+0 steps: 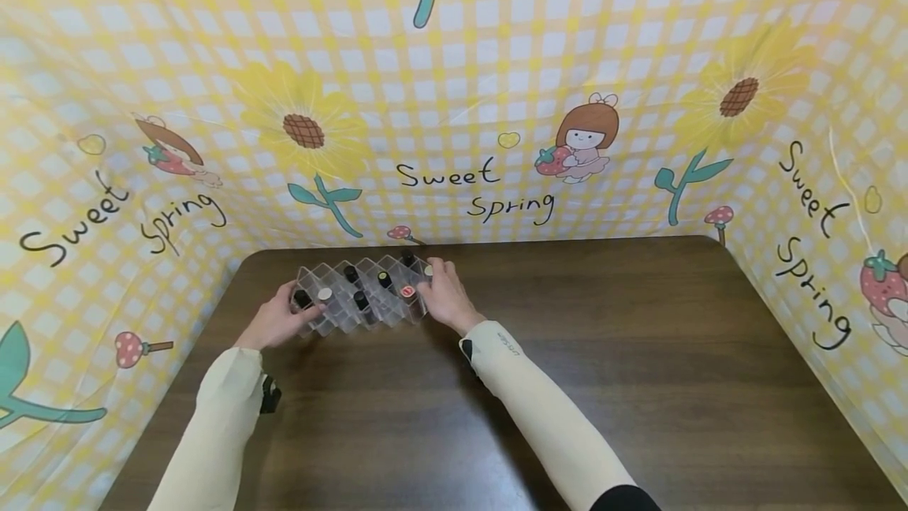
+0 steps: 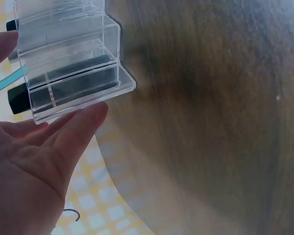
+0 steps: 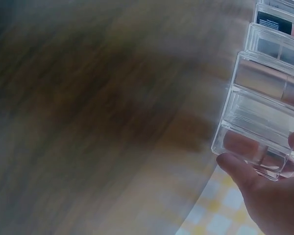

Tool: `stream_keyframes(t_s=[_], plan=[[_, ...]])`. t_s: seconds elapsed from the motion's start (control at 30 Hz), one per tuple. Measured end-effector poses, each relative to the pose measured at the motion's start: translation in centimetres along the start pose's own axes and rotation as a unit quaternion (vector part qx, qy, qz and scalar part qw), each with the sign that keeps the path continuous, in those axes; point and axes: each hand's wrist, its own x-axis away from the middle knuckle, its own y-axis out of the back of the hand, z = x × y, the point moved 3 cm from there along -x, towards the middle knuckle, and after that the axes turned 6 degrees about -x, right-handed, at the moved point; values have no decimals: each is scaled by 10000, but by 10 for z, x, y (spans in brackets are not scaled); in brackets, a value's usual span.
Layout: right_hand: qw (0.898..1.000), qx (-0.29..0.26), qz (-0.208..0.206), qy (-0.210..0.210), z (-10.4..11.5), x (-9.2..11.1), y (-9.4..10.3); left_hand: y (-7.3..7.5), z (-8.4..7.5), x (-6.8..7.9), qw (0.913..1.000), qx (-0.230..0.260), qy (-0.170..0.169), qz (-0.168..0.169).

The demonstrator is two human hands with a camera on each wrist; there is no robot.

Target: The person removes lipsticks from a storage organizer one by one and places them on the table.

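A clear plastic lipstick organizer (image 1: pixel 345 320) with zigzag, diamond-shaped cells is held between both hands at the back left of the table. My left hand (image 1: pixel 275 320) grips its left end, thumb on the front and fingers along the lower side, beside a black-capped tube (image 2: pixel 19 99). Gripping the opposite end is my right hand (image 1: pixel 450 298), close to a tube with a red-marked end (image 1: pixel 407 291). Several small cosmetic tubes lie in the cells, some with black caps (image 1: pixel 351 274), one with a white cap (image 1: pixel 325 295). Other cells hold nothing. In the right wrist view, a brownish tube (image 3: pixel 241 143) sits in the end cell.
The dark brown wooden table (image 1: pixel 567 385) extends in front and to the right. Yellow-and-white checked cloth (image 1: pixel 454 101) with flower prints and "Sweet Spring" lettering surrounds it at the back and sides. The back cloth stands close behind the organizer.
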Motion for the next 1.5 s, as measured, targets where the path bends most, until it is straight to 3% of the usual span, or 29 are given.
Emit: stream_keyframes(t_s=[0.4, 0.87, 1.5], plan=[[9993, 261, -126, 242, -9, 6, 7, -9, -6, -1, 9994, 326, -54, -53], [9990, 333, -157, 268, -13, 9, 13, -19, -8, -8, 9972, 482, -473, -318], [9980, 562, 8, 289, -18, 13, 29, -31, -16, -17, 9970, 188, -686, -291]])
